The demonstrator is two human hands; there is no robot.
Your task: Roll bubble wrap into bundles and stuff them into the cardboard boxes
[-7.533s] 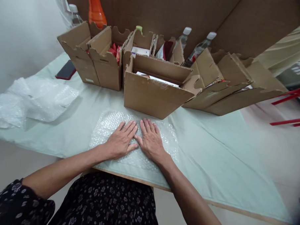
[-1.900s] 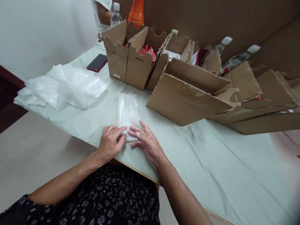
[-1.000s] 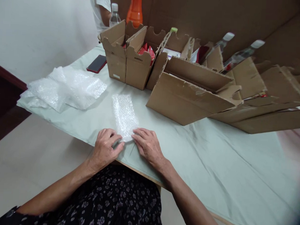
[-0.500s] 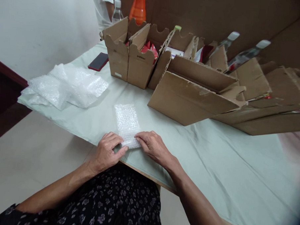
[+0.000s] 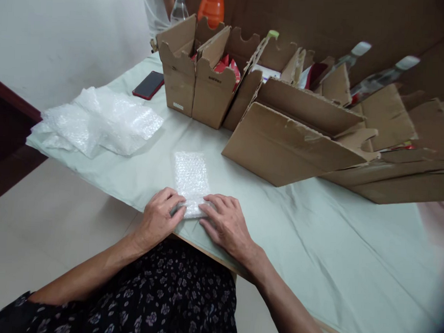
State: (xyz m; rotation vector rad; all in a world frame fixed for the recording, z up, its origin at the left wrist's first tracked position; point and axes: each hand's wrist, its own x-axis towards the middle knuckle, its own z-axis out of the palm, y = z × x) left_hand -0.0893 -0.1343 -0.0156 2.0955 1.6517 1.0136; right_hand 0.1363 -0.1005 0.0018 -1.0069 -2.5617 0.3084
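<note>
A piece of bubble wrap [image 5: 191,174] lies on the pale green cloth near the table's front edge, its near end folded over into a thicker strip. At the left end of that fold my left hand [image 5: 163,214] rests with thumb and fingers apart, fingertips touching the wrap. My right hand [image 5: 225,223] lies at the right end, fingers spread, tips on the fold. Whether anything is inside the fold cannot be seen. A loose pile of bubble wrap sheets [image 5: 102,119] sits at the left of the table.
Cardboard boxes [image 5: 296,145] stand along the back and right, with packets and bottles in or behind them. A phone [image 5: 148,85] lies beside the leftmost box. An orange bottle [image 5: 211,9] rises behind. Part of a person in a white sleeve [image 5: 157,9] is at the back left.
The fingers of my right hand have spread from a pinch and now lie over the fold. My left fingers have shifted slightly on the wrap. The view has moved a little.
</note>
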